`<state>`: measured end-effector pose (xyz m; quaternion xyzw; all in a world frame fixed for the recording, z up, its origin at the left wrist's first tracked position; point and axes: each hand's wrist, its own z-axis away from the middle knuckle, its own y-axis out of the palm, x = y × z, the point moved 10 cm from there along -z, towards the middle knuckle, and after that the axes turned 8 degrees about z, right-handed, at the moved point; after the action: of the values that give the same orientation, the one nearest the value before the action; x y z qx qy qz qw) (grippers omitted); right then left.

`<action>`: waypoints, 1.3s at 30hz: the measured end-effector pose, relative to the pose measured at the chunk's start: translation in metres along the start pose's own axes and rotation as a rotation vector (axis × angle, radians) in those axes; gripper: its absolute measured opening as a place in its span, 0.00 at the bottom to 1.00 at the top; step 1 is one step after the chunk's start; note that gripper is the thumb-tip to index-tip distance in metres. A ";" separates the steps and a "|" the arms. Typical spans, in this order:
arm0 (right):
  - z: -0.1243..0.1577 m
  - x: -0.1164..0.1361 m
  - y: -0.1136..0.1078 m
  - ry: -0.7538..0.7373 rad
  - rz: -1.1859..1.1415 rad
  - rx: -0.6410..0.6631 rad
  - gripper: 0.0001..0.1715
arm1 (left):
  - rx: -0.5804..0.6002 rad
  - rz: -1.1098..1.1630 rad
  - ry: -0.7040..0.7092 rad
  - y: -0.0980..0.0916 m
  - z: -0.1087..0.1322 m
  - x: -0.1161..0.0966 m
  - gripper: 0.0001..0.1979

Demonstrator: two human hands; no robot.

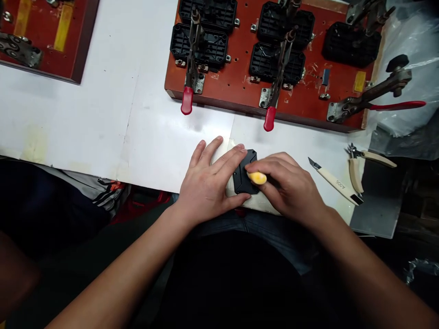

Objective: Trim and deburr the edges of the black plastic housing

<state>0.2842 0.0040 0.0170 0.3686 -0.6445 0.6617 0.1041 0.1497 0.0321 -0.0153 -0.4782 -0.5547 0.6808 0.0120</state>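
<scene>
A small black plastic cover (243, 176) with clipped corners lies flat on the white tabletop near its front edge. My left hand (214, 176) steadies it from the left, index finger at its far end and thumb at its near end, the other fingers spread on the table. In my right hand (288, 185) is a yellow-handled tool (258, 177), its rounded handle end facing up at me. The fingers close round it over the right side of the cover; its working tip is hidden.
A craft knife (334, 180) and cream-handled nippers (356, 164) lie to the right. Beyond my hands stands a red-brown fixture board (240, 68) with black housings (200, 45) under toggle clamps (187, 100). Another board (77, 50) is far left, a plastic bag (411, 100) right.
</scene>
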 end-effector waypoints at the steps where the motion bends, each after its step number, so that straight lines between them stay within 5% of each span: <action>1: -0.001 0.000 -0.002 -0.006 -0.001 -0.035 0.17 | 0.001 0.001 -0.002 0.000 0.000 0.000 0.48; 8: 0.024 -0.007 0.001 0.016 -0.084 0.133 0.18 | 0.017 0.002 -0.005 0.002 0.000 0.000 0.47; 15: 0.009 -0.005 -0.004 -0.008 -0.027 0.004 0.18 | 0.015 -0.013 0.005 0.002 0.000 -0.001 0.47; 20: 0.020 -0.003 0.000 -0.025 -0.075 0.141 0.20 | 0.033 -0.008 0.005 0.003 0.000 -0.001 0.48; 26: 0.002 -0.002 -0.004 -0.020 -0.032 -0.020 0.18 | 0.008 0.002 0.007 0.001 0.000 -0.001 0.47; 32: 0.013 -0.008 0.001 0.087 -0.070 0.060 0.17 | 0.017 -0.007 0.010 0.002 0.000 -0.002 0.47; 39: -0.005 -0.018 -0.013 0.132 0.103 -0.149 0.14 | 0.002 -0.019 0.021 0.001 0.000 -0.003 0.48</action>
<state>0.3037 0.0167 0.0166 0.2819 -0.7017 0.6393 0.1395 0.1521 0.0304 -0.0147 -0.4799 -0.5584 0.6762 0.0246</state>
